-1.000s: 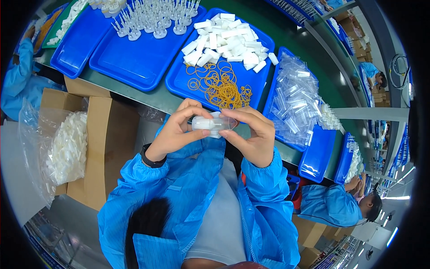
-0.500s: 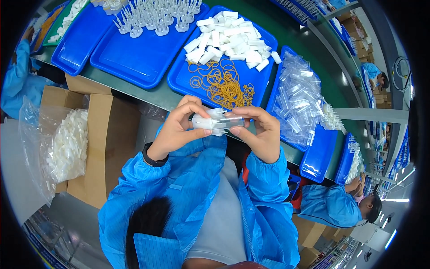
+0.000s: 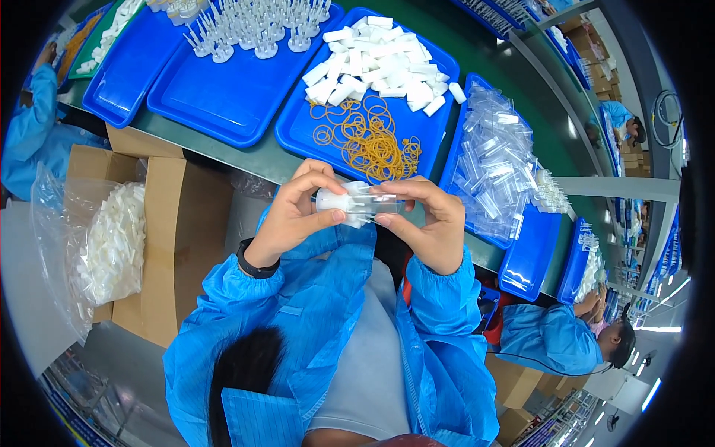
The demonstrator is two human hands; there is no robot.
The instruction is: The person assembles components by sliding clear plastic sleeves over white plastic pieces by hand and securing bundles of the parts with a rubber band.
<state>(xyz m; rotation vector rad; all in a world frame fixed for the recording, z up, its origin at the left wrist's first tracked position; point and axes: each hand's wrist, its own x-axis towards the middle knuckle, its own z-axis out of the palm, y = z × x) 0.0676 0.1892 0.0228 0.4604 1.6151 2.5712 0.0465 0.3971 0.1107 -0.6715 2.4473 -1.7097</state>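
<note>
My left hand (image 3: 292, 212) is closed around the rounded base of a white plastic piece (image 3: 332, 201), which lies on its side in front of my chest. White prongs or strips point from it toward my right hand (image 3: 436, 227). That hand pinches a clear plastic tube (image 3: 387, 203) between thumb and fingers. The tube lies in line with the white piece, against its pronged end; fingers partly hide how far the two overlap. Just beyond my hands, yellow-brown rubber bands (image 3: 372, 143) and a heap of short white blocks (image 3: 387, 63) share a blue tray (image 3: 294, 130).
To the right, a second blue tray holds clear plastic tubes (image 3: 488, 160). Clear pronged parts (image 3: 264, 30) stand in another blue tray (image 3: 212, 112) at far left. Left of me, an open carton (image 3: 167, 246) holds a bag of white pieces (image 3: 115, 242). Co-workers (image 3: 551, 335) sit on both sides.
My right fingertips have shifted slightly along the clear tube toward my left hand. Both hands keep hold of their pieces, and the trays look the same.
</note>
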